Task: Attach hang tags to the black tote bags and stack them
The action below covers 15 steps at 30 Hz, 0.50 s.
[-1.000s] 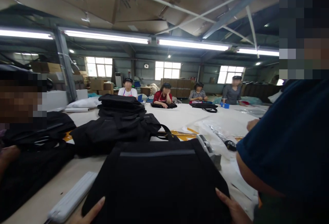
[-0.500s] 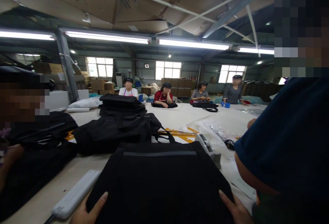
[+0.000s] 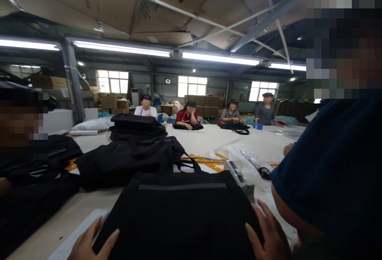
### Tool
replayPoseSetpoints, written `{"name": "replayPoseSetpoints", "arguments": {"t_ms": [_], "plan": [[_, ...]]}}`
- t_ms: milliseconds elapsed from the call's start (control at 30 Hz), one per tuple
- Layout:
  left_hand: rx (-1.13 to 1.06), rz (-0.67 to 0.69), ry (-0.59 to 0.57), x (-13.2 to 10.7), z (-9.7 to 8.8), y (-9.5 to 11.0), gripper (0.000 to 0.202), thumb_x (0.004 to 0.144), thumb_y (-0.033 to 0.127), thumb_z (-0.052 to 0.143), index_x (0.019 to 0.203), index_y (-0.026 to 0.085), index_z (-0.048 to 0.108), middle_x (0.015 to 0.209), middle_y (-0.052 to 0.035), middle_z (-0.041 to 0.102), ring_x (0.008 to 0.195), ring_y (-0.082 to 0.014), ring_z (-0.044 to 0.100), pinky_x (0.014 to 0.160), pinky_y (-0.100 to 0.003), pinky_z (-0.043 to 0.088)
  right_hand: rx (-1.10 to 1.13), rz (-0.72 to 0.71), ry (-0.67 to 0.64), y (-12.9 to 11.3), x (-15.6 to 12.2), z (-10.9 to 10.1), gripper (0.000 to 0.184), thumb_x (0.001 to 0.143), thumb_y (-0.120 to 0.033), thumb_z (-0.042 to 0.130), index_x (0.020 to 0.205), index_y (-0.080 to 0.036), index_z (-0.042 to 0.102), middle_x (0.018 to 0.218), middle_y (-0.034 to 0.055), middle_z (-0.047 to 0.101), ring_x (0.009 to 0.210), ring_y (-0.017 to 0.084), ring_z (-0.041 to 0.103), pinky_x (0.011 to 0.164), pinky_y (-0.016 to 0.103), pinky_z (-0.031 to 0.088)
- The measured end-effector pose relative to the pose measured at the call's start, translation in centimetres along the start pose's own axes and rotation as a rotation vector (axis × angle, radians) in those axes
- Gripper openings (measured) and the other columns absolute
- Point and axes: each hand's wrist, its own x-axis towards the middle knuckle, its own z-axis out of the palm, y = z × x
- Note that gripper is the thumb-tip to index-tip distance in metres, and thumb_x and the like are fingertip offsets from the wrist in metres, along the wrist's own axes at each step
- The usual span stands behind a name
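Note:
A large black bag (image 3: pixel 182 216) with a grey strip across its upper part lies flat in front of me on the table. My left hand (image 3: pixel 92 242) is at its lower left edge, thumb on the top face and fingers along the side. My right hand (image 3: pixel 267 232) holds the opposite edge the same way, its fingers a little spread. The lower end of the bag runs out of view. Beside my left hand is a white power strip (image 3: pixel 80 232), partly covered by that hand.
More black bags (image 3: pixel 128 158) are stacked ahead to the left. A grey tape dispenser (image 3: pixel 238 176) stands behind the bag's right corner, near clear plastic (image 3: pixel 244 154). A co-worker's blue sleeve (image 3: pixel 316 164) is close on the right. Another person is at the left; several sit or stand across the table.
My fingers have come up along both sides of the bag, showing more than before. My left hand now covers part of the power strip. The view has shifted slightly.

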Motion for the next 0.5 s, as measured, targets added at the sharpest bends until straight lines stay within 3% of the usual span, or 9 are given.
{"name": "replayPoseSetpoints", "arguments": {"t_ms": [67, 133, 200, 267, 367, 500], "plan": [[0.095, 0.206, 0.009, 0.8, 0.1, 3.0, 0.083, 0.070, 0.071, 0.055, 0.131, 0.017, 0.058, 0.144, -0.0166, 0.056, 0.137, -0.0397, 0.046, 0.120, -0.052, 0.033, 0.070, -0.094, -0.126, -4.1, 1.6, 0.3, 0.053, 0.085, -0.048, 0.063, 0.134, -0.026, 0.061, 0.154, 0.0077, 0.046, 0.144, 0.035, 0.037, 0.122, 0.053, 0.024], [0.214, 0.414, -0.065, 1.3, 0.7, 6.7, 0.076, 0.076, 0.068, 0.052, 0.133, 0.018, 0.061, 0.148, -0.0140, 0.052, 0.144, -0.0351, 0.038, 0.123, -0.050, 0.028, 0.149, -0.142, -0.283, -8.3, 3.6, 1.1, 0.057, 0.086, -0.050, 0.066, 0.139, -0.032, 0.059, 0.159, 0.0023, 0.039, 0.148, 0.036, 0.029, 0.124, 0.052, 0.018], [0.318, 0.548, -0.204, 1.7, 2.0, 9.8, 0.071, 0.082, 0.064, 0.051, 0.139, 0.022, 0.059, 0.156, -0.0093, 0.045, 0.150, -0.0332, 0.027, 0.123, -0.051, 0.025, 0.149, -0.196, -0.442, -11.5, 5.6, 2.4, 0.060, 0.087, -0.054, 0.065, 0.143, -0.035, 0.054, 0.163, 0.0003, 0.030, 0.152, 0.037, 0.019, 0.123, 0.056, 0.012], [0.409, 0.588, -0.349, 1.7, 3.7, 11.6, 0.066, 0.087, 0.061, 0.049, 0.145, 0.028, 0.053, 0.161, -0.0054, 0.035, 0.153, -0.0340, 0.019, 0.122, -0.057, 0.020, 0.110, -0.241, -0.554, -13.0, 7.2, 4.2, 0.062, 0.088, -0.058, 0.062, 0.146, -0.037, 0.049, 0.165, 0.0000, 0.023, 0.153, 0.037, 0.013, 0.122, 0.059, 0.008], [0.521, 0.535, -0.525, 1.5, 6.1, 11.6, 0.065, 0.089, 0.060, 0.047, 0.148, 0.033, 0.045, 0.163, -0.0042, 0.026, 0.153, -0.0349, 0.015, 0.121, -0.063, 0.014, 0.064, -0.228, -0.667, -11.8, 7.8, 7.3, 0.062, 0.087, -0.058, 0.063, 0.145, -0.039, 0.050, 0.164, 0.0004, 0.024, 0.153, 0.039, 0.011, 0.121, 0.062, 0.001], [0.581, 0.502, -0.559, 1.4, 7.6, 9.9, 0.067, 0.089, 0.061, 0.047, 0.150, 0.034, 0.039, 0.164, -0.0026, 0.020, 0.154, -0.0339, 0.010, 0.122, -0.062, 0.007, 0.040, -0.128, -0.792, -7.6, 6.1, 10.8, 0.063, 0.084, -0.057, 0.067, 0.143, -0.042, 0.050, 0.160, 0.0024, 0.031, 0.150, 0.044, 0.020, 0.119, 0.065, 0.002]]}}
